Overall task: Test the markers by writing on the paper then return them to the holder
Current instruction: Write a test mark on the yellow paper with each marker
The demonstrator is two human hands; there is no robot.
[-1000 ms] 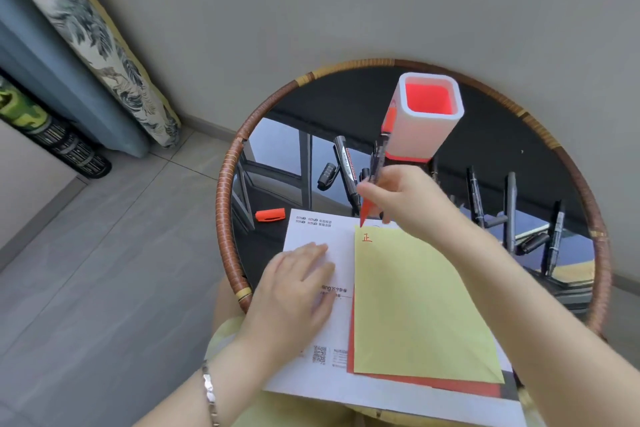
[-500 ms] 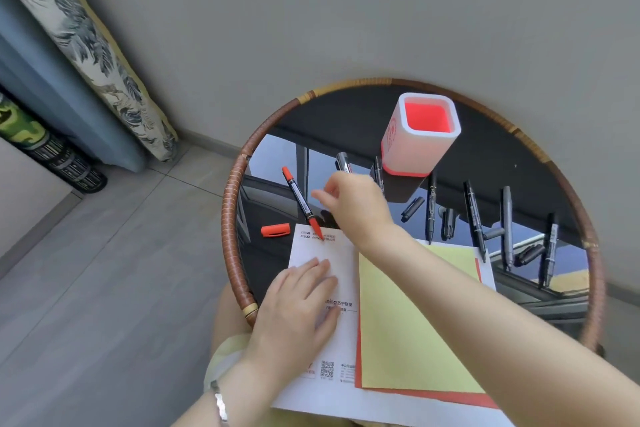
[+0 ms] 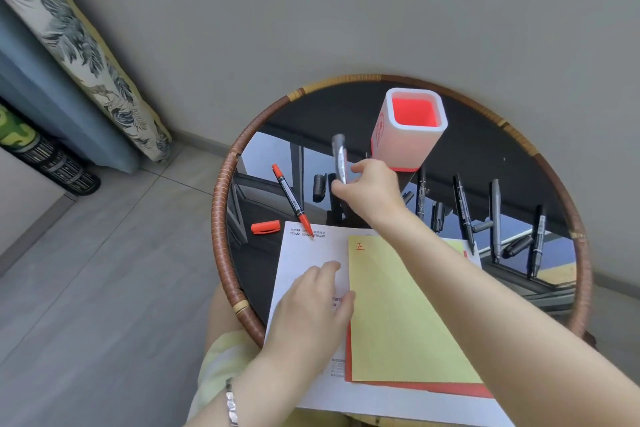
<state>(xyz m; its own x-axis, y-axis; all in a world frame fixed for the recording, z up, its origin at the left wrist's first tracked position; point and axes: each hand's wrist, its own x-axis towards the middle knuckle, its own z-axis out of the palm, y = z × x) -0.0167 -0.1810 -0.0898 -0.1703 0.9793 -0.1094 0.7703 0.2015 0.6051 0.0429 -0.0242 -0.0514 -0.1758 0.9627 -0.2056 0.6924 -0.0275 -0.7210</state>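
Head view, nearest first: my left hand [image 3: 311, 305] lies flat with straight fingers on the white paper [image 3: 304, 253], beside the yellow sheet [image 3: 398, 315] that carries one red mark. Further away, my right hand [image 3: 370, 191] pinches a grey marker [image 3: 340, 158] above the table, just before the holder [image 3: 401, 146]. I judge this is the pick-up for a new test; next the tip must come down on the yellow sheet.
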